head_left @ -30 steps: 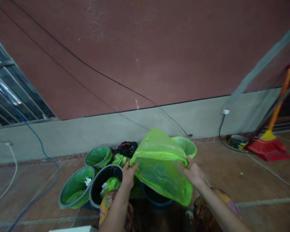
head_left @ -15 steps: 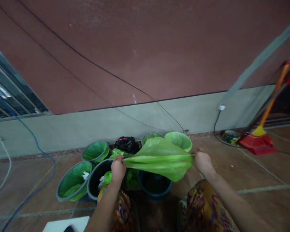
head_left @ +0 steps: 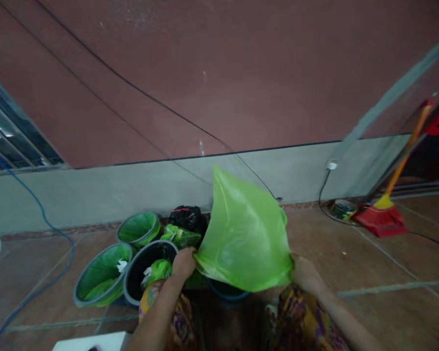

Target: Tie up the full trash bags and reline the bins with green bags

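Note:
A thin light-green plastic bag (head_left: 247, 234) billows upward between my hands, its far end raised against the wall. My left hand (head_left: 185, 263) is closed on its left corner, and my right hand (head_left: 305, 274) grips the right corner. Below the bag, a dark bin (head_left: 229, 293) shows only its front rim; the rest is hidden. Close to my left hand stands a black-lined bin (head_left: 131, 280) with a crumpled green bag (head_left: 159, 270) inside. Another knotted green bag (head_left: 181, 236) lies behind it.
Two green-lined bins (head_left: 81, 278) stand at the left. A black garbage bag (head_left: 186, 218) rests by the wall. At right are a tin can (head_left: 343, 209), a red dustpan (head_left: 380, 220) and an orange-handled broom (head_left: 406, 156). A blue hose (head_left: 60, 233) crosses the floor at left.
The green bag has gone from stretched flat and narrow to puffed up and spread tall. Both hands have lowered slightly, keeping hold of its corners. It now covers the two lined bins behind.

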### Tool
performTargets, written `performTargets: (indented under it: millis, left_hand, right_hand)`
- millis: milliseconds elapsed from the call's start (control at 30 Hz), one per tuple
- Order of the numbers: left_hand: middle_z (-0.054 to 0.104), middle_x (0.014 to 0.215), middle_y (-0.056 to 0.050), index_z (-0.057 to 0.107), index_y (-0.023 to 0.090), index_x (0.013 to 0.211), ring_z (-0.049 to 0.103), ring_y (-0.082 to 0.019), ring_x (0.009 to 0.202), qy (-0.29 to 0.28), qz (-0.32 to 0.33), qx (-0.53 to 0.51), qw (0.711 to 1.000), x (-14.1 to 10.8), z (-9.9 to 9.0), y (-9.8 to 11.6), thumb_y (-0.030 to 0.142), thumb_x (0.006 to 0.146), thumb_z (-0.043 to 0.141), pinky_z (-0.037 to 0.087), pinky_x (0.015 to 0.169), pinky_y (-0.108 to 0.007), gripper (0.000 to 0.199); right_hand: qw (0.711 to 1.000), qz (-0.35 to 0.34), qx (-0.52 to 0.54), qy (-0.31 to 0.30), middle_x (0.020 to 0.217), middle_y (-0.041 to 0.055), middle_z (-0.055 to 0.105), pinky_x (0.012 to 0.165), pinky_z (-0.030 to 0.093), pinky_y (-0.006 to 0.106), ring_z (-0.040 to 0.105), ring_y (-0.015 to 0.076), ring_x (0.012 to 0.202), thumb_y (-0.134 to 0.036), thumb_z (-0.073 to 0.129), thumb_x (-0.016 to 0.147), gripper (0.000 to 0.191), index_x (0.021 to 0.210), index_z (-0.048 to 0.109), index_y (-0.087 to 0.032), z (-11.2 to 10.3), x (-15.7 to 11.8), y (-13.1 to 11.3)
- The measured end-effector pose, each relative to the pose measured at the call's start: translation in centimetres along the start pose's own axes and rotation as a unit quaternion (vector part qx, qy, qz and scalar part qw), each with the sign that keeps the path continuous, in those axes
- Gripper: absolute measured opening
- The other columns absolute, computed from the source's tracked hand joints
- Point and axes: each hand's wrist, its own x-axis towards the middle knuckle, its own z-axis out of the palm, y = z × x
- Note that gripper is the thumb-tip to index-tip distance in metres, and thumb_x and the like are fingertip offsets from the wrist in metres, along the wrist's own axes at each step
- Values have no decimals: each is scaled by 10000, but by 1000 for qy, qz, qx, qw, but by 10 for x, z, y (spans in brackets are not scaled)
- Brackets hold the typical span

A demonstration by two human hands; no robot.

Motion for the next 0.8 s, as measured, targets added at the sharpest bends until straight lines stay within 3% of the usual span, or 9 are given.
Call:
performTargets:
  millis: [100, 233, 300, 333, 400, 433, 600, 667, 800]
  left_hand:
    - [723, 801, -73, 701, 160, 914, 668, -176, 723, 22, -39, -62, 997, 1, 12, -18, 38, 716, 499, 481, 722, -254, 308]
    - [690, 681, -49, 650, 128, 1113, 628, -173, 578, 163, -81, -168, 969, 4, 7, -14, 156, 823, 432, 467, 603, -254, 364]
    - [680, 649, -56, 675, 136, 1054, 636, -188, 599, 139, -88, -139, 977, -4, 13, -12, 192, 830, 452, 454, 603, -257, 321]
    - [682, 649, -68, 696, 145, 983, 646, -199, 625, 100, -94, -106, 985, -10, 19, -13, 189, 815, 475, 448, 614, -261, 281]
    - [706, 711, -108, 716, 161, 823, 671, -235, 713, 2, -111, -36, 993, -22, 31, -21, 150, 747, 535, 441, 637, -276, 196]
    - [720, 766, -122, 719, 167, 836, 677, -249, 754, -5, -129, -25, 991, -26, 36, -26, 131, 735, 528, 441, 646, -285, 219]
    - [725, 799, -114, 708, 151, 903, 672, -247, 787, 36, -173, -163, 971, -28, 45, -29, 157, 743, 527, 461, 693, -305, 242]
    - [721, 786, -99, 703, 144, 862, 670, -235, 760, 3, -210, -304, 929, -33, 50, -13, 257, 764, 548, 480, 683, -313, 215]
    - [726, 896, -91, 685, 168, 988, 683, -223, 804, -142, -264, -584, 755, -61, 66, 23, 469, 785, 528, 532, 698, -346, 396]
  right_hand:
    - [999, 20, -10, 39, 761, 87, 698, 678, 486, 298, 675, 236, 758, -70, 473, 598, 365, 880, 672, -191, -1, -4, 11]
    - [962, -42, 50, 264, 1180, 138, 646, 891, 479, 366, 625, 259, 1054, -148, 436, 674, 540, 1192, 587, -170, -35, -7, -12]
    - [945, -71, 76, 310, 1205, 134, 629, 942, 462, 381, 599, 252, 1106, -135, 421, 654, 578, 1212, 571, -166, -26, -15, -18]
    - [955, -77, 79, 276, 1156, 135, 653, 923, 477, 383, 613, 256, 1081, -132, 420, 649, 548, 1166, 598, -165, -13, -21, -17]
    - [992, -43, 66, 103, 900, 92, 718, 776, 534, 358, 680, 252, 862, -117, 434, 626, 460, 1010, 668, -211, 18, -33, -6]
    - [997, -16, 64, 35, 831, 76, 724, 738, 542, 349, 689, 250, 800, -106, 436, 617, 431, 949, 682, -230, 33, -38, 0]
    - [987, -11, 151, 59, 1084, 70, 708, 960, 490, 384, 658, 224, 1021, -91, 395, 639, 502, 1041, 676, -197, 64, -41, -15]
    - [974, -39, 222, 29, 1089, 54, 708, 999, 465, 377, 643, 211, 1056, -113, 397, 679, 464, 1037, 680, -196, 73, -38, -45]
    - [936, -49, 331, -114, 943, 70, 732, 869, 512, 358, 665, 219, 906, -268, 461, 820, 278, 944, 696, -185, 119, -40, -107]
